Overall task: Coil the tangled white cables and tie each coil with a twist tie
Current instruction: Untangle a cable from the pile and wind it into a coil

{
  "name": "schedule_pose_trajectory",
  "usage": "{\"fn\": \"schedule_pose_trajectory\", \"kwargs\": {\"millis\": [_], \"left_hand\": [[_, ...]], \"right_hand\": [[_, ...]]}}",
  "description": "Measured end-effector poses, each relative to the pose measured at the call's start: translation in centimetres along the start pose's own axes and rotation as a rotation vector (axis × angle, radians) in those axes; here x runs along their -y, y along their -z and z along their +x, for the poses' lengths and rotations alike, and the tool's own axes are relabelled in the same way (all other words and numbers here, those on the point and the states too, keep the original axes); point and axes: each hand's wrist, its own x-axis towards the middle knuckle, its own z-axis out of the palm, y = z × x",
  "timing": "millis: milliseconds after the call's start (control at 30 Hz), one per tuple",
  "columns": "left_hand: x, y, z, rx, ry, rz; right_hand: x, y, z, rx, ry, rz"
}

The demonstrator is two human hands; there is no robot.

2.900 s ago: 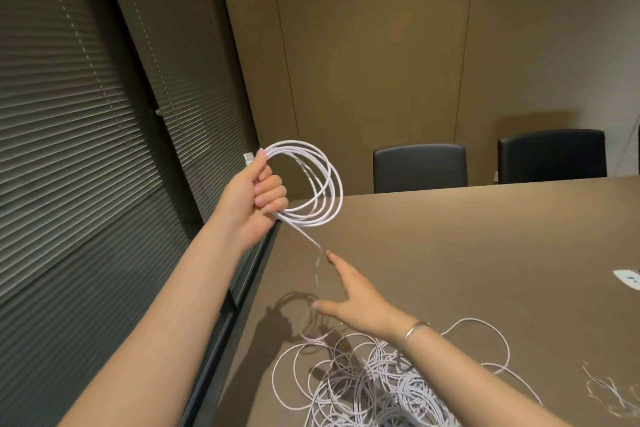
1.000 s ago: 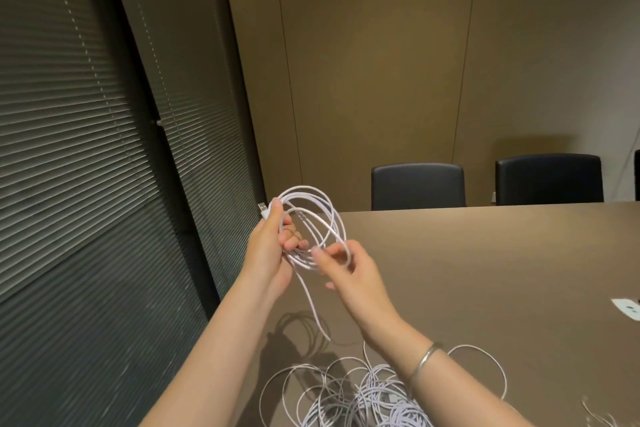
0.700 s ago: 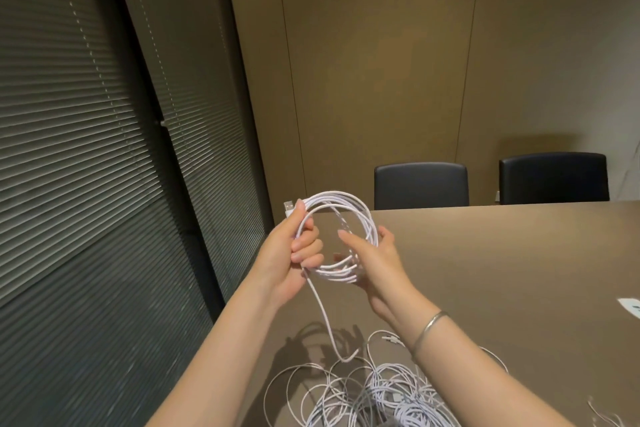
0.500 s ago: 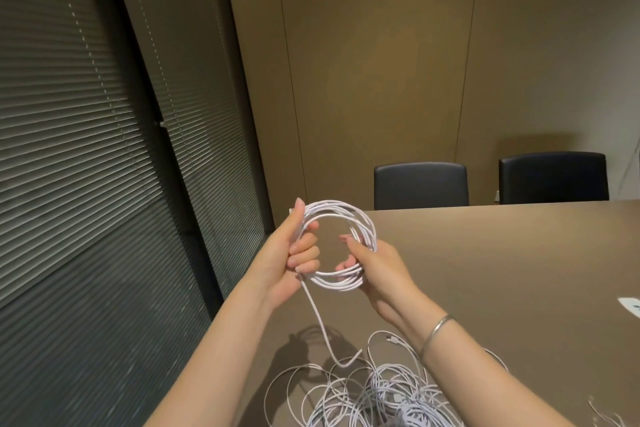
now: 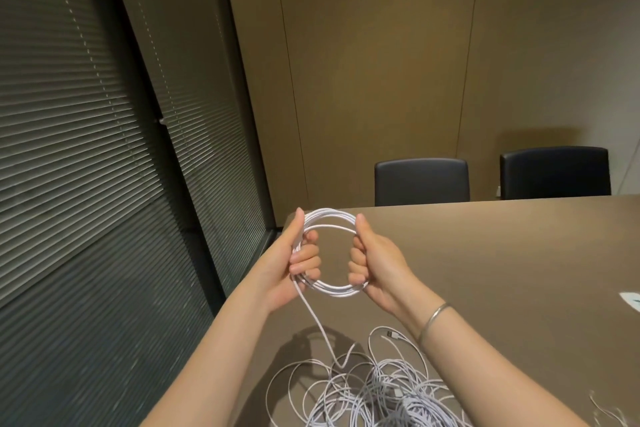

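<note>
Single head-worn view, facing forward and down, close over the table [image 5: 485, 270] edge

The cables [image 5: 367, 395] look smooth white plastic, the table [image 5: 502, 270] matt brown, the chairs [image 5: 421, 181] perhaps black leather, the bracelet [image 5: 433, 319] shiny metal.

I am in a meeting room in an office. My hands are over a long brown counter [image 5: 485, 253]. Past my right grip [image 5: 374, 260], two black chairs [image 5: 421, 181] are pushed in at the far side. Behind them is a plain tan wall [image 5: 381, 62] made of tall panels. Beside my left grip [image 5: 294, 260] are big windows with grey blinds [image 5: 86, 149] shut.
</note>
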Motion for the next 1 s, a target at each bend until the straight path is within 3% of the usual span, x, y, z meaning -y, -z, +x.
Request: {"fn": "schedule_pose_trajectory", "kwargs": {"millis": [133,267,400,467,533,667,733,833,1000], "left_hand": [[0.0,-0.1,0.3,-0.03,-0.092,0.048],[-1.4,-0.6,1.0,-0.085,-0.194,0.01],[-3.1,-1.1,1.3,-0.096,-0.241,-0.01],[-4.0,-1.1,1.3,-0.098,-0.254,0.016],[-5.0,-0.7,0.9,-0.103,-0.278,0.052],[-7.9,1.9,-0.5,-0.148,-0.336,0.075],[-9.4,3.3,-1.3,-0.184,-0.358,0.077],[-10.2,4.9,-2.1,-0.253,-0.367,0.108],[-8.4,5.9,-1.1,-0.321,-0.32,0.235]], "right_hand": [[0.2,0.0,0.2,0.012,0.047,-0.033],[-1.9,0.6,0.4,0.149,0.016,0.008],[-5.3,1.8,0.1,0.405,-0.049,-0.611],[-6.4,2.3,-0.2,0.485,-0.067,-0.782],[-6.4,3.2,-0.3,0.487,-0.097,-0.867],[-5.2,8.4,0.8,0.335,-0.078,-1.218],[-4.4,11.3,1.1,0.242,-0.136,-1.14],[-2.9,14.0,1.3,0.095,-0.212,-0.763],[-0.4,11.8,2.8,-0.028,-0.198,-0.282]]}}
